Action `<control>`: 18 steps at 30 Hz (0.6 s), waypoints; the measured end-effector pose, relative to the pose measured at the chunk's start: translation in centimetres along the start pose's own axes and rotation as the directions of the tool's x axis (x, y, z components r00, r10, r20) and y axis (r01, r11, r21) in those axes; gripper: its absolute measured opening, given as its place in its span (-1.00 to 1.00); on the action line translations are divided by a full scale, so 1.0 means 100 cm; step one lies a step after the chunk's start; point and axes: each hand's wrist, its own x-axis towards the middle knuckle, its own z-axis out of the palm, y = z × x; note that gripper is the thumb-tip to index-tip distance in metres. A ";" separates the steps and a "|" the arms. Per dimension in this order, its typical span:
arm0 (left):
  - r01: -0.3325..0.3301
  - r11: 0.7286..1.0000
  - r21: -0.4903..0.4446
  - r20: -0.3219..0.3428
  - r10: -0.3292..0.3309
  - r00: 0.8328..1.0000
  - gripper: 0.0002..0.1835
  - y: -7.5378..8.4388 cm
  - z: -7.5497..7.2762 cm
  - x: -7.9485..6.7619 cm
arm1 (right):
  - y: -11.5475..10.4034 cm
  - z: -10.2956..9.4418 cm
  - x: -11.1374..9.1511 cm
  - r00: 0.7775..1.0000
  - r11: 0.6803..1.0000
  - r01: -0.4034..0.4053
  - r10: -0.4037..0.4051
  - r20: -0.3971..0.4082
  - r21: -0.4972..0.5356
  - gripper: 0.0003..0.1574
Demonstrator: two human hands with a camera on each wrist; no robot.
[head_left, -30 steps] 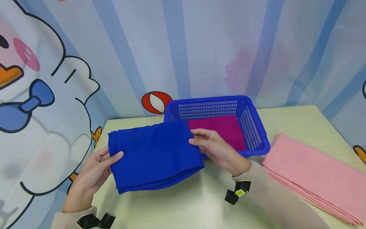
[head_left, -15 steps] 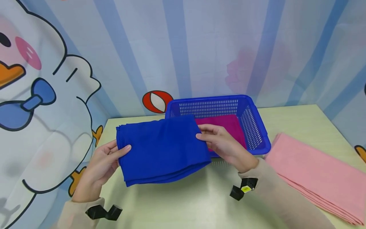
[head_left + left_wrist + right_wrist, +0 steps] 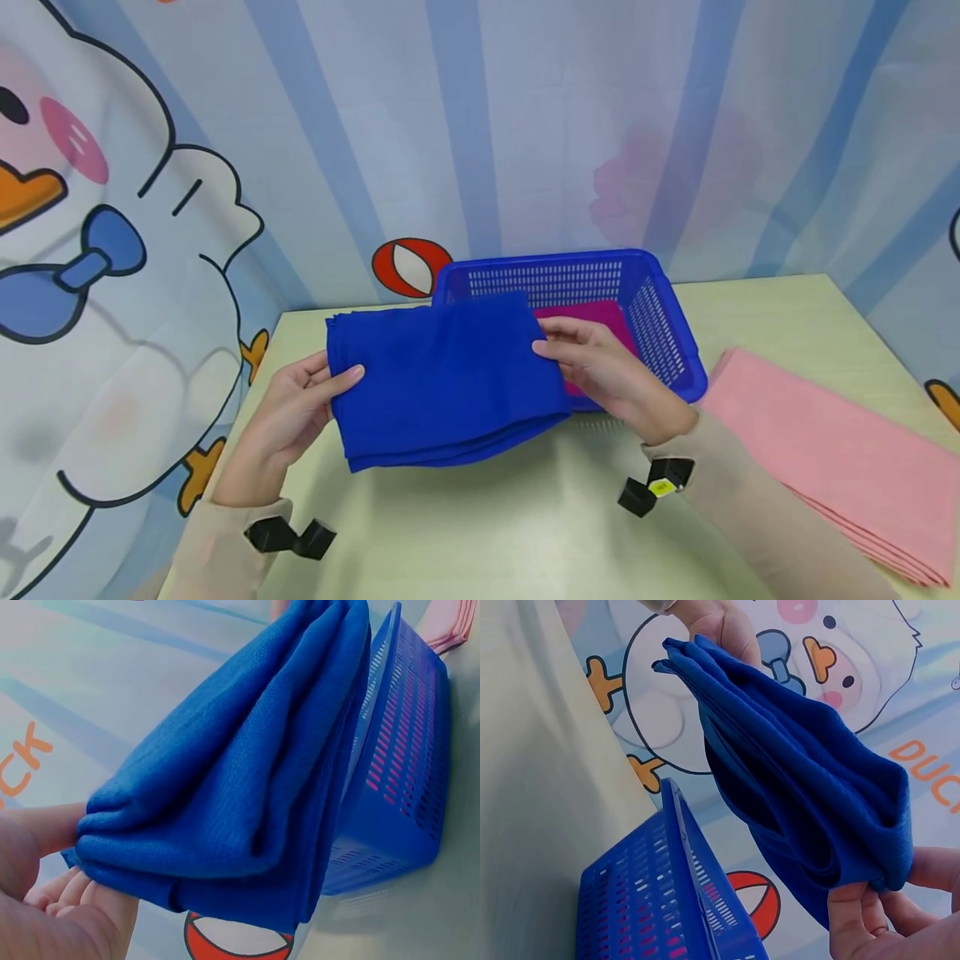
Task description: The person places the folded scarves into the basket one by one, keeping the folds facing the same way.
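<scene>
A folded blue cloth (image 3: 450, 379) is held up level between both hands, overlapping the front left of a blue plastic basket (image 3: 678, 333) in the head view. My left hand (image 3: 296, 408) pinches its left edge, thumb on top and fingers beneath. At the opposite edge my right hand (image 3: 600, 367) pinches it the same way. Several layers of the fold show in the left wrist view, where the blue cloth (image 3: 217, 787) hangs beside the basket (image 3: 397, 750). Inside the basket lies a magenta cloth (image 3: 592, 313), partly hidden by the blue one and my right hand.
A folded pink cloth (image 3: 840, 467) lies on the right of the pale table (image 3: 480, 533), close to the basket. Behind the table hangs a printed backdrop (image 3: 540, 125) with a cartoon duck on the left. Small black devices sit on both wrists.
Both hands have carried the blue cloth to the right and slightly away from me, so it covers more of the basket and the magenta cloth. The grips look the same.
</scene>
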 end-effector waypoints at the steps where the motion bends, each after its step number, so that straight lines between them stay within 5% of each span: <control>1: -0.001 1.000 -0.004 0.002 0.001 1.000 -0.32 0.000 0.001 0.001 | -0.001 -0.001 0.000 1.000 1.000 0.000 0.000 -0.002 -0.001 -0.34; 18: -0.009 1.000 0.019 0.013 0.009 1.000 -0.33 0.003 0.016 0.017 | -0.010 -0.018 -0.003 0.999 0.999 0.033 -0.033 -0.018 0.017 -0.44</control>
